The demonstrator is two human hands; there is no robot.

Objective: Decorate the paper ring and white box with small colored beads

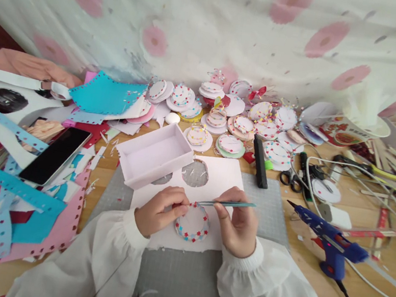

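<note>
A ring of small red and blue star beads (190, 238) lies on a white card sheet (225, 180) in front of me. At the ring's upper left edge, my left hand (163, 209) is closed in a pinch, its fingertips touching the ring there. My right hand (238, 224) grips slim teal tweezers (237, 204), held almost level. Their tips meet the top of the ring close to my left fingertips. Whether a bead sits between the tips is too small to tell. The card has round holes cut out above the ring.
An open white box (156, 154) rests partly on the card and grey cutting mat (181, 285). Behind stand several beaded discs (230, 144). To the right lie a blue glue gun (333, 240), scissors (292, 179) and cables; to the left, a phone (55, 154) among paper scraps.
</note>
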